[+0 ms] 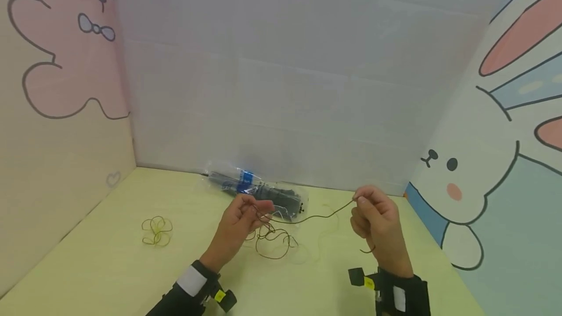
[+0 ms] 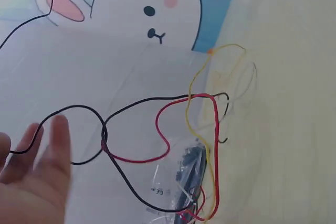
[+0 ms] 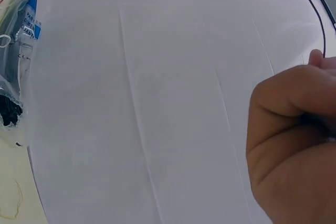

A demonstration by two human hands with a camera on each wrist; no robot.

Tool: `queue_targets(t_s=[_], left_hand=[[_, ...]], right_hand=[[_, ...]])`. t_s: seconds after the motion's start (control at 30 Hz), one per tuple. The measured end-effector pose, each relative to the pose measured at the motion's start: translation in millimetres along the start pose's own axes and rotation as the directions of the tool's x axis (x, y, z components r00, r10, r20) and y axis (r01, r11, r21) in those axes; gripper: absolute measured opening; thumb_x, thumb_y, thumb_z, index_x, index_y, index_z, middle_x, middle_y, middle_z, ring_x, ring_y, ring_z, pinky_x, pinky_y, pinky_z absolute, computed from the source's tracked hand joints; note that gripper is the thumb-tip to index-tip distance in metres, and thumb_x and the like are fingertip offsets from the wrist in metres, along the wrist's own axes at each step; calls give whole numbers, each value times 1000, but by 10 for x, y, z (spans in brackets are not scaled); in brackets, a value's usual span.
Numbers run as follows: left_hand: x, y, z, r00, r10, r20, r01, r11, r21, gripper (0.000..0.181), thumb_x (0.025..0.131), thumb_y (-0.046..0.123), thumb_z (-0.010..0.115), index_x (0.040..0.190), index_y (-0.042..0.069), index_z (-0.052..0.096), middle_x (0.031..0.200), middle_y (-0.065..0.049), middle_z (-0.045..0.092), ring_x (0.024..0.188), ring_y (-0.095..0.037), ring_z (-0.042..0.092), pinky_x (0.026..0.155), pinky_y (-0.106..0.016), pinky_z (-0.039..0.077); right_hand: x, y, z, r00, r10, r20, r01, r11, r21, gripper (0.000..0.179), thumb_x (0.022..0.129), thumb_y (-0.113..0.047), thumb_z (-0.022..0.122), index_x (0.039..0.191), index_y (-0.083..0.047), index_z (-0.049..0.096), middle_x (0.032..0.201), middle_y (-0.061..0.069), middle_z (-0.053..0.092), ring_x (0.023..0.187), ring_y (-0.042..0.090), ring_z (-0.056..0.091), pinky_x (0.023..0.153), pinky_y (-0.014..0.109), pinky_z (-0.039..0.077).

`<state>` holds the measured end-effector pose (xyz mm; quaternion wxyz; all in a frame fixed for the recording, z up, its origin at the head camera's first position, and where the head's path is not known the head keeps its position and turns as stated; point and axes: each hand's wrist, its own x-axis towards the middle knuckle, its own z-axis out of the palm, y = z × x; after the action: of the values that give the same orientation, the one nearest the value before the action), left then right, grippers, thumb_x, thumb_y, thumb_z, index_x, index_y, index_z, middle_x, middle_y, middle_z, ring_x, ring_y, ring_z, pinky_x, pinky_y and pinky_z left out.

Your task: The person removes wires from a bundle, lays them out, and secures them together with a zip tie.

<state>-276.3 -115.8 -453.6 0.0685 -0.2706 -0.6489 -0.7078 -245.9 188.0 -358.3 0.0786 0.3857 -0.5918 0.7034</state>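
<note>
Thin black wire [image 1: 316,216] runs between both hands and sags slightly in the middle. My left hand [image 1: 239,221] pinches it between thumb and fingers, and at that side it forms loops [image 2: 142,99] hanging in a tangle. A red wire [image 2: 216,145] and a yellow one [image 2: 188,114] are caught in this tangle in the left wrist view. My right hand [image 1: 379,223] grips the black wire between thumb and curled index finger, raised over the table's right side. A short wire end [image 1: 368,251] pokes out below that hand.
Behind the left hand, a clear plastic bag [image 1: 272,194] of dark strips with a blue label lies against the white back wall [image 1: 281,87]. A small coil of yellowish wire [image 1: 156,240] rests at the left on the pale yellow table [image 1: 118,277]. Cartoon-printed panels flank both sides.
</note>
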Motion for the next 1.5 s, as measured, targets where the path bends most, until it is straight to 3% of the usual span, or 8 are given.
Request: queue_targets(t_s=[0.17,0.4,0.53,0.83,1.0,1.3,1.4,1.5], left_hand=[[-29,-57,57,983,-110,-145,135,975,177,14,98,24,60,108,17,66,99,-8,67,79,-11,67,64,-26,55],[-39,-75,166,974,-224,-45,224,974,5,18,102,16,53,114,4,57,105,-20,64,89,-21,74,70,-36,60],[-43,-65,200,966,-259,-16,256,962,-90,21,103,16,50,118,1,52,107,-21,64,97,-24,73,77,-36,60],[-2,12,168,965,-263,19,262,947,-185,31,101,22,55,118,-3,48,112,-22,65,104,-30,71,84,-42,58],[11,152,51,980,-194,-44,181,961,-210,29,101,22,56,118,0,48,111,-21,65,103,-28,72,85,-46,57],[73,283,-473,992,-44,-116,50,998,48,29,100,22,57,121,1,58,93,-7,67,87,-22,73,73,-38,60],[53,272,-770,991,-131,-29,133,939,316,24,99,23,59,116,8,66,91,-6,68,77,-18,69,70,-33,59],[14,232,-981,962,-257,87,164,805,570,16,96,23,63,107,17,72,93,-2,71,78,-13,66,69,-27,54]], right_hand=[[14,112,92,948,312,58,-295,934,-199,16,106,-13,38,106,-4,51,59,0,37,43,17,30,39,32,35],[23,558,383,669,682,296,-570,726,-385,27,105,-20,44,104,5,53,105,19,70,50,9,57,53,27,50],[-34,790,467,609,756,242,-611,641,-465,23,103,-20,49,104,2,58,98,20,68,43,11,52,49,28,44],[-113,944,328,656,746,115,-456,513,-727,16,102,-15,49,97,-3,58,58,4,55,38,13,53,45,31,41],[-129,947,241,639,768,49,-522,479,-706,17,101,-15,48,98,-1,57,52,-1,49,40,15,50,47,30,38],[-77,638,-84,728,685,-12,-551,576,-604,21,101,-24,53,109,-10,65,73,6,59,52,24,54,50,35,45],[-138,519,-311,759,650,-34,-539,597,-594,22,101,-25,55,110,-9,67,96,12,62,62,23,53,59,34,49],[-230,444,-529,760,646,-64,-541,576,-613,22,99,-22,57,109,-6,68,110,14,64,76,20,55,68,34,49]])
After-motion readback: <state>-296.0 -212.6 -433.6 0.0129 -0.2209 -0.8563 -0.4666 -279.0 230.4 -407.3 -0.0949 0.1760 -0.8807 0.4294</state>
